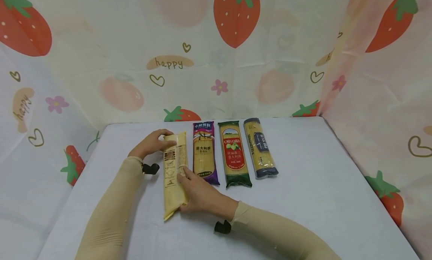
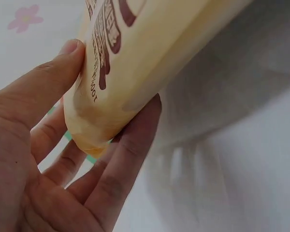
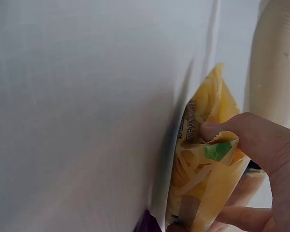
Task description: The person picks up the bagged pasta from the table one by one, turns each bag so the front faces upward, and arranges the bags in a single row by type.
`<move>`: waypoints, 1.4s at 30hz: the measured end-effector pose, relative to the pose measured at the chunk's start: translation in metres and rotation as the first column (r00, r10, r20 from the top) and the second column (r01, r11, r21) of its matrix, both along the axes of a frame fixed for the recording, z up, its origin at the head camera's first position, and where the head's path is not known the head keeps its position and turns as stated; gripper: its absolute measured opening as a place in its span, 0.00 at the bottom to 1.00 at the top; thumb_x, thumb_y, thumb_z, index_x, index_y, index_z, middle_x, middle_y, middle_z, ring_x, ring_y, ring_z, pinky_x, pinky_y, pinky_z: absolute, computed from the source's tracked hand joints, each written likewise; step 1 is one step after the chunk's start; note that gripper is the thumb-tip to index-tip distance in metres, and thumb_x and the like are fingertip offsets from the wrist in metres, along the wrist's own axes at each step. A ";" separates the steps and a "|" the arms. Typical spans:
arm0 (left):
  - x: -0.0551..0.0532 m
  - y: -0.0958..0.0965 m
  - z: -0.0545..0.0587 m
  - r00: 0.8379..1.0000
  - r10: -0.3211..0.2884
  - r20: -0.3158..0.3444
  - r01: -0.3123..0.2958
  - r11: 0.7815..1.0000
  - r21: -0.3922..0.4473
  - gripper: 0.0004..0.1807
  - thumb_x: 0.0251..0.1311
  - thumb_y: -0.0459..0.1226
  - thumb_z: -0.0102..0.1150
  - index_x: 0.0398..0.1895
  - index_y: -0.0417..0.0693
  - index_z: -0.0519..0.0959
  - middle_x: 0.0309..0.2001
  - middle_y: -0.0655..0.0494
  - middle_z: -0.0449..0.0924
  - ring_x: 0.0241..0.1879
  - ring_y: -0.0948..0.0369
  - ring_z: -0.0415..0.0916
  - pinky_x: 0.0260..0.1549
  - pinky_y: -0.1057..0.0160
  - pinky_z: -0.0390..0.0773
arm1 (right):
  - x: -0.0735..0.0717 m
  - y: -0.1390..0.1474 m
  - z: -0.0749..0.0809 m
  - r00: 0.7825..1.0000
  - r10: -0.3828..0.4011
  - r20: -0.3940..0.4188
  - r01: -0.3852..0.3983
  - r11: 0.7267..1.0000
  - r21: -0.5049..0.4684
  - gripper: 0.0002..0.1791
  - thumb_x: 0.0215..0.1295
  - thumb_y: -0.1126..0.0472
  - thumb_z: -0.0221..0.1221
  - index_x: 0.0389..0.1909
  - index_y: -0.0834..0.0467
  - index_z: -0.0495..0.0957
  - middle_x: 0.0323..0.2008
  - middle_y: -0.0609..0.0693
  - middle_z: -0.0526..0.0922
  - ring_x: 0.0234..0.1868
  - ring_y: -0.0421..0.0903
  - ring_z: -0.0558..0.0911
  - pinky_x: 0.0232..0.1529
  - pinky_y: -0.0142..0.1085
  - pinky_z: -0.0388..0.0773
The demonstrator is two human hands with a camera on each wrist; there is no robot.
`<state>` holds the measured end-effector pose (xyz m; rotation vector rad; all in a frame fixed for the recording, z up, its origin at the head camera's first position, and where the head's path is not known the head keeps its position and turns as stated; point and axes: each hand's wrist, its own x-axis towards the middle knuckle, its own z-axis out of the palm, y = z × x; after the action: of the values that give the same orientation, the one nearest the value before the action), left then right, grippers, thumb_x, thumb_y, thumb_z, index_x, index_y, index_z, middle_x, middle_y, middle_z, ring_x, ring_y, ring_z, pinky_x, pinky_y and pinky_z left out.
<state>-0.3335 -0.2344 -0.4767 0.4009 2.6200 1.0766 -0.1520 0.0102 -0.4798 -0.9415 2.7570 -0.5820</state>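
Note:
A pale yellow noodle packet with brown print stands out at the left of the row, held by both hands. At its far end the left hand grips it, thumb on the printed face and fingers behind, as the left wrist view shows. My right hand holds the packet's near right side, its thumb on the top face. In the right wrist view the yellow packet shows a folded flap with a green patch near the thumb. The packet's near end looks tilted off the white cloth.
Right of the held packet lie a purple-ended pasta packet, a green-ended pasta packet with a red label and a blue-ended spaghetti packet. They rest on a white-covered table. Strawberry-print curtains enclose its back and sides.

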 end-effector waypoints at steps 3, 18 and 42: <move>0.001 0.000 0.001 1.000 -0.003 0.003 0.003 1.000 0.024 0.34 0.72 0.56 0.67 0.73 0.47 0.76 0.74 0.40 0.72 0.66 0.42 0.73 0.67 0.39 0.71 | 0.000 0.004 0.004 1.000 0.000 0.020 0.000 1.000 -0.023 0.57 0.57 0.47 0.81 0.83 0.59 0.63 0.84 0.64 0.54 0.81 0.58 0.64 0.78 0.45 0.66; -0.001 0.005 0.009 0.999 -0.003 0.052 -0.006 0.982 0.187 0.35 0.71 0.57 0.68 0.73 0.48 0.76 0.75 0.38 0.70 0.70 0.42 0.71 0.68 0.39 0.71 | -0.002 0.039 0.012 0.993 -0.001 0.119 0.023 0.983 -0.183 0.58 0.57 0.52 0.81 0.85 0.57 0.60 0.87 0.56 0.50 0.84 0.55 0.59 0.78 0.43 0.67; -0.004 0.020 0.005 0.955 -0.025 0.294 -0.180 0.740 0.648 0.29 0.88 0.39 0.38 0.82 0.30 0.58 0.70 0.43 0.68 0.53 0.61 0.80 0.55 0.68 0.83 | -0.016 0.091 0.000 0.980 0.117 0.159 -0.034 0.892 -0.451 0.54 0.61 0.60 0.77 0.85 0.54 0.60 0.87 0.50 0.50 0.86 0.51 0.54 0.77 0.48 0.68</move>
<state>-0.3373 -0.2141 -0.4715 0.2428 1.9299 1.9469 -0.1676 0.1016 -0.4796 -1.0141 2.4524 -1.2582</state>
